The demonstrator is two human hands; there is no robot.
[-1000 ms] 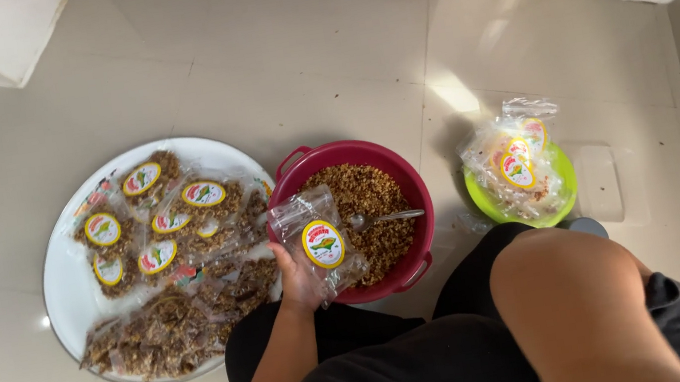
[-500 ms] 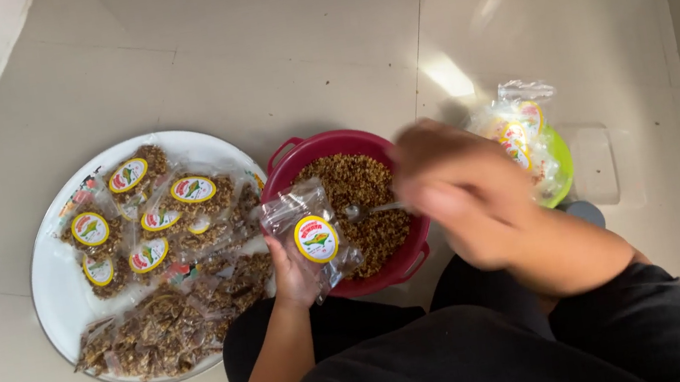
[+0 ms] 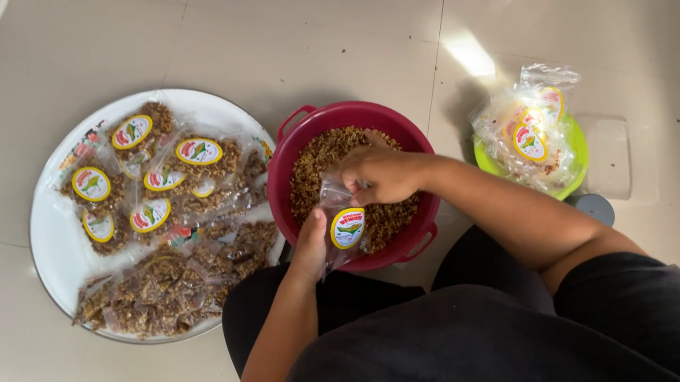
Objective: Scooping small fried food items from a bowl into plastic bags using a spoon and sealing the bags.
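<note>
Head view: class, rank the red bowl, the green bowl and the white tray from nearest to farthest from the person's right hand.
From the right hand:
1. Red bowl, directly beneath it.
2. Green bowl, to the right.
3. White tray, far left.

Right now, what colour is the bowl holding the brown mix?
Dark red bowl, seen best from the head view.

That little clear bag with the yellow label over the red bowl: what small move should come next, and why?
Probably tipping a portion into the bag. The left hand holds the small clear bag at the red bowl of brown crumbly snack, and the right hand sits at the bag's mouth over the snack. The bag looks nearly empty, unlike the filled packets on the white tray.
</note>
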